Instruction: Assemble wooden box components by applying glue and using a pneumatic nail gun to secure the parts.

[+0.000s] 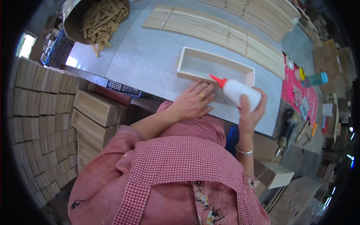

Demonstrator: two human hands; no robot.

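Observation:
On the table, a shallow rectangular wooden frame (186,74) lies with its long side toward me; the pale tabletop shows inside it. My right hand (252,108) is closed around a white squeeze glue bottle (240,91) with a red pointed nozzle. The bottle is tilted, its tip pointing left above the frame's near wall. Whether glue is coming out cannot be seen. My left hand (195,98) lies palm down at the table's near edge, fingers stretched toward the near wall. Its fingertips are at the wall's base; I cannot tell whether they press on it.
Thin wooden strips (195,28) lie in bundles beyond the frame. A bin of curled tan strips (105,18) stands far left. Wooden trays (93,108) and stacked wood pieces (33,108) rise at left. Jars (315,79) and hand tools sit at right.

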